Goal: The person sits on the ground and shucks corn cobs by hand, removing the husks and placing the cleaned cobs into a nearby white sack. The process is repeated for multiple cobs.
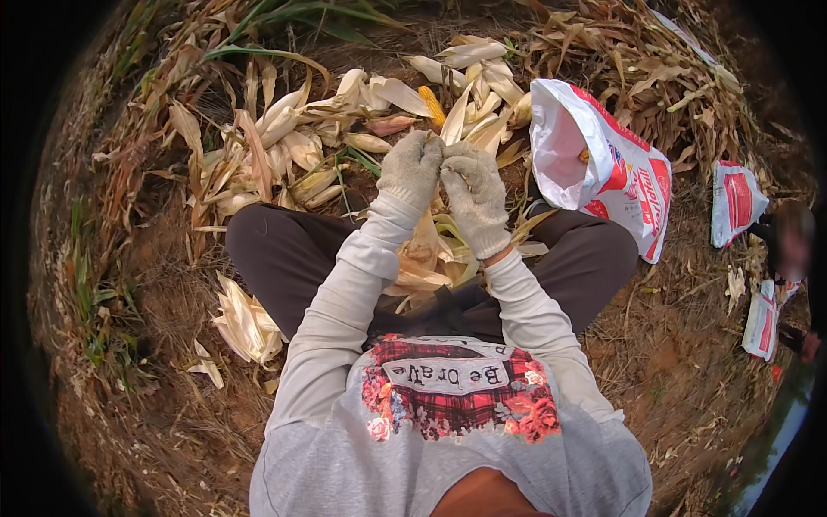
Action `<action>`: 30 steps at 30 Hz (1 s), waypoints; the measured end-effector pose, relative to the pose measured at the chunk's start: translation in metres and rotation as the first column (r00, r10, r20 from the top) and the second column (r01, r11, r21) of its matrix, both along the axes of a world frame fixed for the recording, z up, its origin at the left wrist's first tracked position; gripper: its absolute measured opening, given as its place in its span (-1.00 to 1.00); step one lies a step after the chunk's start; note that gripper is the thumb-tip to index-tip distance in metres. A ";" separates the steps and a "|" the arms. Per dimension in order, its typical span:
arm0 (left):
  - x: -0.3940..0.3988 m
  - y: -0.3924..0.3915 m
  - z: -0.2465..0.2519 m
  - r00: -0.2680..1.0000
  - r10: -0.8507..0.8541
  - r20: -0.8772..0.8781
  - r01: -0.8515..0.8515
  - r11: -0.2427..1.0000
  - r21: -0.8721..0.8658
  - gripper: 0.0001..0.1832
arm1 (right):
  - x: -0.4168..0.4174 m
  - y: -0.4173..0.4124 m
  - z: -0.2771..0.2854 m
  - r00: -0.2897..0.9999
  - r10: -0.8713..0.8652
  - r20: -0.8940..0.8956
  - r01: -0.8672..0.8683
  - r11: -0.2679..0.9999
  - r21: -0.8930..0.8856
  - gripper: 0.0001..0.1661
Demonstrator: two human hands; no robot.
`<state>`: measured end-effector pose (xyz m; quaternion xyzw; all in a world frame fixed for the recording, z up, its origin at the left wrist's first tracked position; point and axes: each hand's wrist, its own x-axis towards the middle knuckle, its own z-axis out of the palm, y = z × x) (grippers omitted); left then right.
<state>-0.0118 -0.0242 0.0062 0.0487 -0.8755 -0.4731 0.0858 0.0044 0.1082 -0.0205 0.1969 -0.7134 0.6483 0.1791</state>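
Observation:
Both my hands wear pale knitted gloves and meet above my crossed legs. My left hand (411, 169) has its fingers curled, touching my right hand (475, 194), whose fingers are bent too. Anything pinched between them is too hidden to tell. Under and between the hands, loose corn husks (420, 258) lie in my lap. Just beyond my fingertips a husked yellow corn cob (431, 105) rests among unhusked corn ears (481, 84). More ears in pale husks (297, 145) are heaped ahead to the left.
A white and red woven sack (604, 161) stands by my right knee, its mouth towards me, a cob inside. Torn husks (245, 320) lie beside my left knee. Dry corn stalks (646, 71) ring the pile. At far right are another sack (738, 203) and a person (793, 242).

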 end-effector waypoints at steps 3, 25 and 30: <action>-0.004 0.000 -0.016 0.995 0.032 0.095 -0.030 0.999 -0.026 -0.63 | 0.007 0.005 -0.016 0.999 -0.024 -0.027 0.027 0.994 0.107 -0.76; -0.019 -0.109 -0.073 0.876 0.391 0.283 -0.393 0.238 0.888 -0.86 | -0.022 0.108 -0.028 0.896 0.132 0.425 0.335 0.426 -0.840 -0.78; -0.010 -0.122 -0.046 0.929 0.326 0.178 -0.272 0.270 0.924 -0.84 | -0.041 0.131 -0.053 0.886 0.075 0.458 0.423 0.275 -0.863 -0.73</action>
